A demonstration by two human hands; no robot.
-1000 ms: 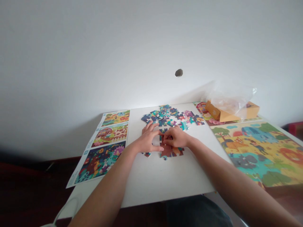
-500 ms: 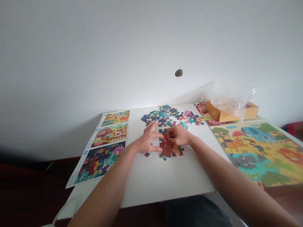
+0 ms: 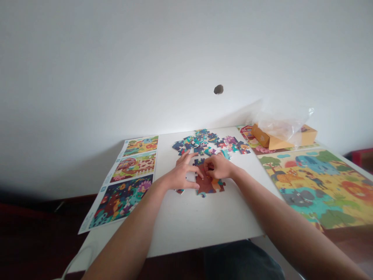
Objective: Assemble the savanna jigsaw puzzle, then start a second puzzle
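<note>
A partly joined jigsaw puzzle, brown and orange with dark blue at its top, lies on the white table between my hands. My left hand rests at its left side with fingers spread, the index finger reaching onto the brown area and the thumb at the lower left edge. Bent over the puzzle's upper right is my right hand, thumb and index finger pinched on a puzzle piece that the fingers mostly hide. A loose puzzle piece shows below my left hand.
Loose puzzle pieces lie heaped behind my hands. A printed picture sheet is on the left. On the right are a finished animal puzzle, a yellow cardboard box and a clear plastic bag. A wall with a hole stands behind.
My left index finger has stretched further right over the brown area. The small teal part at the puzzle's lower edge now sits closer against it. My right hand keeps its pinch.
</note>
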